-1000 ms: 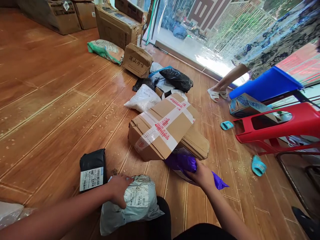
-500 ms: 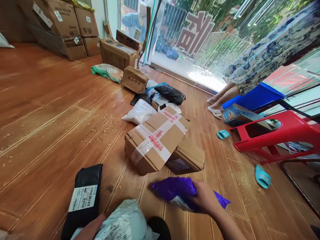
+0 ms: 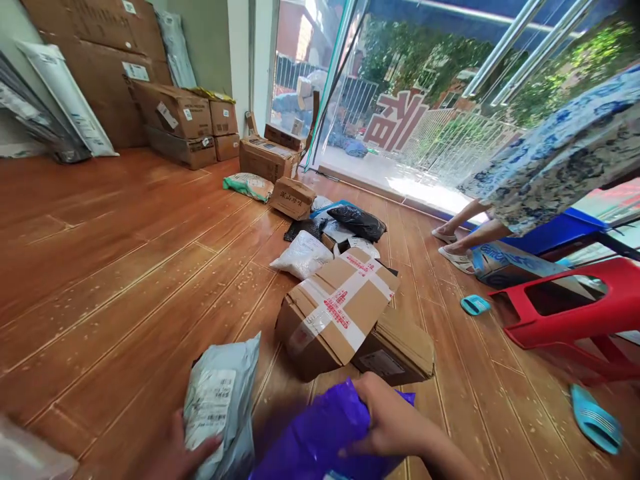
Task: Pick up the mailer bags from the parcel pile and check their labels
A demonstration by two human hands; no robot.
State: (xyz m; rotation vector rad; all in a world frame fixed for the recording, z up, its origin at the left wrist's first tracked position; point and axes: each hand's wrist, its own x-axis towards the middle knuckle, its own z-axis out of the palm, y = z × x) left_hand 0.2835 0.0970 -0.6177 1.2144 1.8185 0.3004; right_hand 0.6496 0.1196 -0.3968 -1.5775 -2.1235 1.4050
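My left hand (image 3: pixel 186 448) is at the lower left, closed round the lower side of a grey plastic mailer bag (image 3: pixel 227 393), thumb lying over its white printed label. A sliver of something dark shows at the bag's upper left edge; most of it is hidden. At the bottom centre my right hand (image 3: pixel 393 420) grips a purple plastic mailer bag (image 3: pixel 320 433) by its upper edge. The purple bag runs out of the frame below. Just beyond it stands a taped cardboard box (image 3: pixel 345 307), leaning over a smaller brown box (image 3: pixel 400 343).
Farther out lie a white parcel (image 3: pixel 303 255), a black bag (image 3: pixel 359 222) and a small carton (image 3: pixel 293 198). At the right are a red plastic stool (image 3: pixel 565 300), turquoise slippers (image 3: pixel 595 417) and a standing person's legs (image 3: pixel 467 230). Stacked cartons (image 3: pixel 187 117) line the back left wall.
The view has tilted up. The grey bag is now upright where the black labelled parcel showed, mostly hiding it. My right hand has brought the purple bag lower and closer to me.
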